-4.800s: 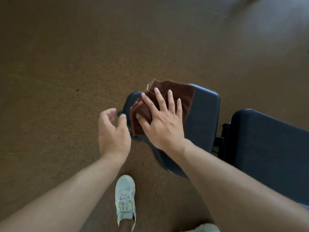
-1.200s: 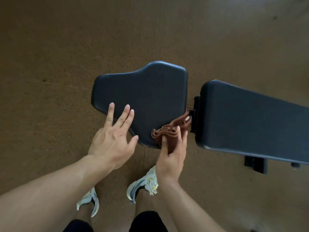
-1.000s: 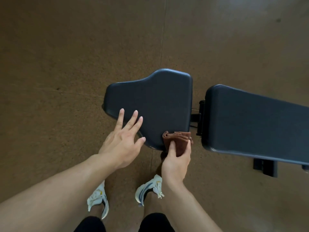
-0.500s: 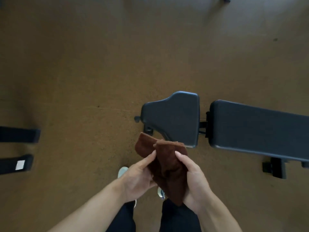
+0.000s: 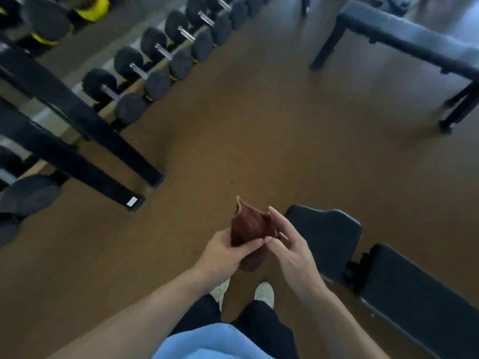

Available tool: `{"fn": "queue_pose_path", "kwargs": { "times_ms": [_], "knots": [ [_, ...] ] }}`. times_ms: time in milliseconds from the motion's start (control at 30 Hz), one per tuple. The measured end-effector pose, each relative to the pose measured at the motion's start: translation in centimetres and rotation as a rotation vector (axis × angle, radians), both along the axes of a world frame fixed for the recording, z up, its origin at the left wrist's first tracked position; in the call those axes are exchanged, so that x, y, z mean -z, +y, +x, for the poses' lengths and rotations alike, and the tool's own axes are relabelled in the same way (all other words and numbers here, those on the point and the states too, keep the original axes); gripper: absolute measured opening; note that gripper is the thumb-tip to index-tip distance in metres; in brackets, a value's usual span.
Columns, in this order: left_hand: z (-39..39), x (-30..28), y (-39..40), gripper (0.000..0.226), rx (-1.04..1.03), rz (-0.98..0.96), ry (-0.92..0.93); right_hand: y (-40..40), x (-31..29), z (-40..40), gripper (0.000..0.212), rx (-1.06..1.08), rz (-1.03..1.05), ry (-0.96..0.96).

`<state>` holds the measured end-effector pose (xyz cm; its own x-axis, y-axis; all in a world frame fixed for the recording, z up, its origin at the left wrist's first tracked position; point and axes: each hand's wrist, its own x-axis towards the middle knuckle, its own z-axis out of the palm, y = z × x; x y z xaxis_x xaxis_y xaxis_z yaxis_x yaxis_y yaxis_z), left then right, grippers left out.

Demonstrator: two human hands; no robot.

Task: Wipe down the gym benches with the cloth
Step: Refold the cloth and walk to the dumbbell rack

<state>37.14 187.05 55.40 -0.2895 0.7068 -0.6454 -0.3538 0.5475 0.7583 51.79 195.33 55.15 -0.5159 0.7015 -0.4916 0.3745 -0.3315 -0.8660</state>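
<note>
I hold the crumpled brown cloth (image 5: 252, 229) in both grips, left hand (image 5: 225, 255) and right hand (image 5: 290, 251), with the dark padded surface (image 5: 326, 237) just right, nearer the right.

Two hands, the left hand (image 5: 223, 252) and the right hand (image 5: 290, 251), share one brown cloth (image 5: 250, 229). Two benches: one near right (image 5: 324, 237), one far right (image 5: 404, 29). Along the far left, at least five dumbbells (image 5: 127, 84) on the rack. Two pale shoes (image 5: 264, 291) show below.

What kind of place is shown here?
Most likely a gym: dumbbells sit in a row on a rack, and padded benches stand on the floor.
</note>
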Motion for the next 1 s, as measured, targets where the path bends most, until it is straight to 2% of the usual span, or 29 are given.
{"fn": "queue_pose_path", "kwargs": {
  "times_ms": [133,233,300,400,533,633,700,833,933,1000],
  "knots": [
    [-0.4,-2.1,-3.9,0.017,-0.083,0.045,0.142,-0.7,-2.4,-3.5,0.053,-0.309,-0.031,0.042],
    [0.0,-2.8,-7.8,0.012,-0.261,0.018,0.199,-2.0,-2.9,-6.2,0.042,-0.509,0.01,-0.022],
    [0.3,-2.9,-10.6,0.02,-0.404,-0.017,0.182,-3.0,-2.9,-7.6,0.027,-0.611,0.054,-0.072],
    [0.4,-3.1,-14.8,0.037,-0.656,-0.053,0.168,-5.2,-2.9,-10.0,0.032,-0.754,0.032,-0.121],
    [0.1,-2.9,-21.5,0.033,-0.914,-0.085,0.175,-10.6,-3.0,-13.2,0.04,-1.005,-0.158,-0.185],
    [-0.7,-2.5,-27.3,0.028,-0.956,-0.122,0.268,-15.8,-2.8,-16.1,0.034,-1.122,-0.315,-0.191],
    [-1.3,-2.3,-31.8,0.024,-0.961,-0.15,0.322,-19.9,-2.5,-18.1,0.043,-1.194,-0.407,-0.212],
    [-2.3,-2.4,-41.3,0.013,-1.005,-0.082,0.327,-29.0,-2.2,-21.6,0.043,-1.393,-0.281,-0.221],
    [-3.5,-2.6,-47.7,0.013,-1.068,-0.006,0.31,-35.8,-2.3,-25.0,0.042,-1.55,-0.036,-0.162],
    [-4.3,-2.8,-51.3,0.019,-1.097,0.012,0.316,-40.2,-2.9,-27.4,0.06,-1.664,0.067,-0.099]
  ]
}}
